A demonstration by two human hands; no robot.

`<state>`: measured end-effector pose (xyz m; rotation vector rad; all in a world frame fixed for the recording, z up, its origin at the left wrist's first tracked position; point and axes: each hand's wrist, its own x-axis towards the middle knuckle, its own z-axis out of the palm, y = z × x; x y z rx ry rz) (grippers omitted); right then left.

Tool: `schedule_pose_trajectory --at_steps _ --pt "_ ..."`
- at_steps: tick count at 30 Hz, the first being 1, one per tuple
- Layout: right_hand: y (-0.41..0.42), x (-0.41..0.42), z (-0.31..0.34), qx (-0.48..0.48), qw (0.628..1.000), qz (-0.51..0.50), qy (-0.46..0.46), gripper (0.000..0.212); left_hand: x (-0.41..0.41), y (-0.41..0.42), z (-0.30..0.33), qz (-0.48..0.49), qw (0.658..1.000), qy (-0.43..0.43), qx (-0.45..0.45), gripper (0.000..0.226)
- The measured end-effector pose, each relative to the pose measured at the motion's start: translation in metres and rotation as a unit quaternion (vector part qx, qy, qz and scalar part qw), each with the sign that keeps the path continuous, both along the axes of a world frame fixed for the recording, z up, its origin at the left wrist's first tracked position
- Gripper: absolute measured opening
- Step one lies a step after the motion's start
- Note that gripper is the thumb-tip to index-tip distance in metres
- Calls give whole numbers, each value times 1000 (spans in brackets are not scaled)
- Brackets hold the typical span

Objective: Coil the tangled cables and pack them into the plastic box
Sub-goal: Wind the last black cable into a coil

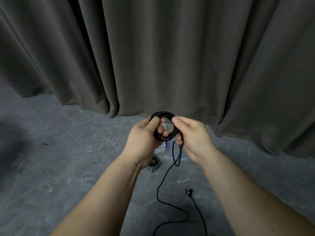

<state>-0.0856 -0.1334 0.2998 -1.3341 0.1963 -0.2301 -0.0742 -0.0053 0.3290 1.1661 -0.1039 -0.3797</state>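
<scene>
Hands come first: the left hand [144,135] and the right hand [190,135] are both up in front of the person, close together. Each one grips a side of the same black cable [164,114], which is wound into a small round ring of many loops. The left thumb lies over the top of the ring and the left fingers curl through its middle. The right thumb presses on the ring's right side and the right fingers wrap around it from below.

From under the right hand, the loose end of the cable hangs down, makes a little loop, and runs in curves along the grey floor [51,167] to the bottom of the view. A black plug [188,191] lies on the floor near it, on the right.

Below the hands sits the clear plastic box [167,153], partly hidden by them. Just beside it on the left, a second coiled cable [153,165] lies on the floor, half hidden under the left wrist.

Behind everything hangs a dark grey curtain [153,57], reaching down to the floor.
</scene>
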Motion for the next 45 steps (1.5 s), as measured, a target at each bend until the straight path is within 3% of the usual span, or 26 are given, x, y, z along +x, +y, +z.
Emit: schedule_pose_trajectory --at_steps 10,14,20,22,26,31,35,38,42,45 --pt "3 -6 0 18 999 38 30 22 -1 3 -2 -48 987 -108 113 23" --pt "8 -4 3 17 1000 9 10 24 -1 1 -7 20 978 -136 158 7" --pt "12 0 1 21 1000 10 0 22 4 2 -7 63 967 -141 203 20" --pt "11 -1 1 19 1000 20 -1 23 4 5 -3 31 980 -102 169 27" --pt "5 -2 0 32 999 40 -2 26 -2 7 6 -65 997 -31 18 28" --pt "0 -5 4 46 996 70 12 21 -8 9 6 -129 991 -27 -17 24" --pt "-2 -2 2 -30 997 43 57 24 -4 9 10 -66 996 15 -49 31" --pt "-8 -2 1 -30 995 34 88 13 14 22 13 32 988 66 -137 27" --pt "-15 -7 -3 -187 976 8 110 21 26 40 13 117 974 86 -174 29" --pt "-19 -7 -8 -350 933 -35 72 23 25 39 12 143 978 59 -137 29"
